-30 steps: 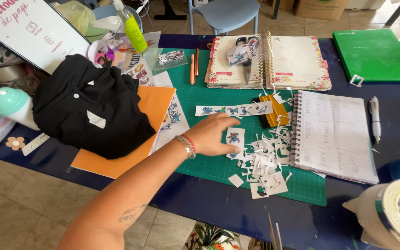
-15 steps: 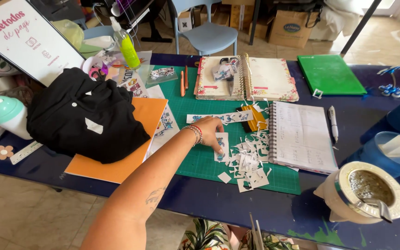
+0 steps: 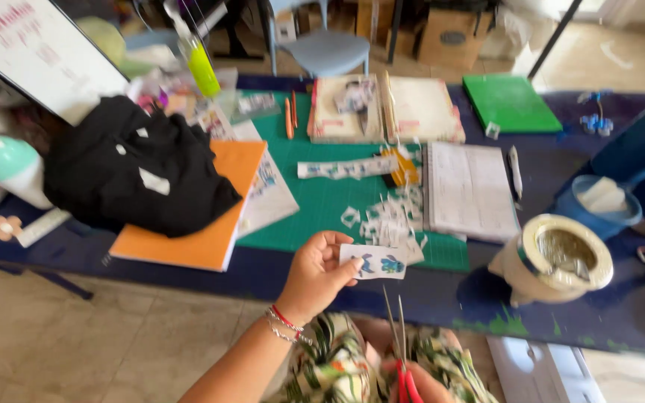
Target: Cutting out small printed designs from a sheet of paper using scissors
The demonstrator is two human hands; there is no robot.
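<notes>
Two figures show on the paper cutout pinched in my left hand, held over the bench edge, near the green cutting mat. Right hand mostly hidden, grips red-handled scissors, blades up just below the cutout.

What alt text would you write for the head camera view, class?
A left hand holds a small paper cutout above red-handled scissors in the right hand, before a green cutting mat strewn with paper scraps.
</notes>
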